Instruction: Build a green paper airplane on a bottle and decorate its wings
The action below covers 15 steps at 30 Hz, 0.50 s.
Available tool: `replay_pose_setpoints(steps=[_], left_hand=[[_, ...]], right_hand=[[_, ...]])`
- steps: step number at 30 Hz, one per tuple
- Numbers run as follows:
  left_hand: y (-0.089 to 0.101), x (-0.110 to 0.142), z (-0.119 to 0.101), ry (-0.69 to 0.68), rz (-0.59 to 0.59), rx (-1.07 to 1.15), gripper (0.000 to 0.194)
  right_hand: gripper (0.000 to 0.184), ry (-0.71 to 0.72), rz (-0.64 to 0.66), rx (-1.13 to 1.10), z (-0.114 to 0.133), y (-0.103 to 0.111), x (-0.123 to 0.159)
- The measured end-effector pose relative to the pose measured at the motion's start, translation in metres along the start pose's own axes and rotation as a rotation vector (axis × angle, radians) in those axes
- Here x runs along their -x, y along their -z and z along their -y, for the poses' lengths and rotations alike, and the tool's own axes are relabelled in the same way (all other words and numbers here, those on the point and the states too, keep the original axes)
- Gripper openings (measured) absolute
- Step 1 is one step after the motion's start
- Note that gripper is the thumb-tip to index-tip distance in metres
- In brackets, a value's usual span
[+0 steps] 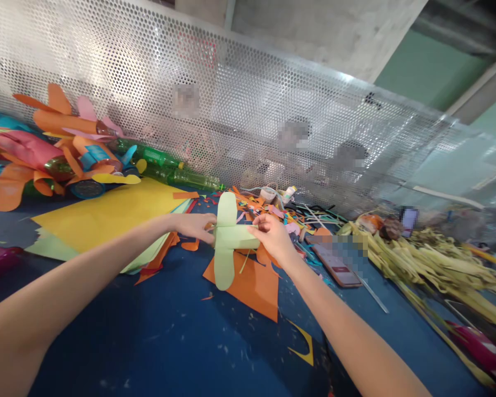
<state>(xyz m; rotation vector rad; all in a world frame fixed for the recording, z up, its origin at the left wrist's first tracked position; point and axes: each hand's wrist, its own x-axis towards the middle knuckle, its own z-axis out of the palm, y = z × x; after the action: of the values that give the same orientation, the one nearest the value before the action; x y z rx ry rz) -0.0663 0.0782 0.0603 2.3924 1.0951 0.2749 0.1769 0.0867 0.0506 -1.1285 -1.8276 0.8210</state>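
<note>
A pale green paper cutout (226,242), with two rounded lobes and a strip reaching right, is held up above the blue table. My left hand (196,225) pinches its left edge near the middle of the lobes. At the end of the strip, my right hand (271,234) grips it between thumb and fingers. Beneath the cutout lies an orange paper sheet (256,284) with a cut edge. A yellow paper offcut (303,342) rests nearer to me on the table.
Coloured paper sheets (107,209) are stacked at left, below bottles dressed with paper shapes (66,149). Green bottles (165,165) lie along a perforated metal screen (231,99). Paper scraps (264,207), a phone (334,262) and dry leaf strips (438,264) spread rightwards. People show behind the screen.
</note>
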Motion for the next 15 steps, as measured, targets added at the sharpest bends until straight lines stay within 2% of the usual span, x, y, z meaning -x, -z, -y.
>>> replay_pose_setpoints(steps=[5, 9, 15], left_hand=[[-0.0002, -0.0022, -0.0002, 0.072, 0.004, 0.13, 0.051], [-0.003, -0.0031, 0.0013, 0.068, -0.006, 0.09, 0.056], [-0.0039, -0.002, 0.0, 0.133, -0.018, 0.041, 0.06]], right_hand=[[0.023, 0.027, -0.003, 0.033, 0.0003, -0.0009, 0.0], [0.021, 0.045, -0.006, 0.064, 0.001, -0.0032, 0.0013], [0.019, 0.114, -0.061, 0.145, -0.0031, -0.0014, 0.0033]])
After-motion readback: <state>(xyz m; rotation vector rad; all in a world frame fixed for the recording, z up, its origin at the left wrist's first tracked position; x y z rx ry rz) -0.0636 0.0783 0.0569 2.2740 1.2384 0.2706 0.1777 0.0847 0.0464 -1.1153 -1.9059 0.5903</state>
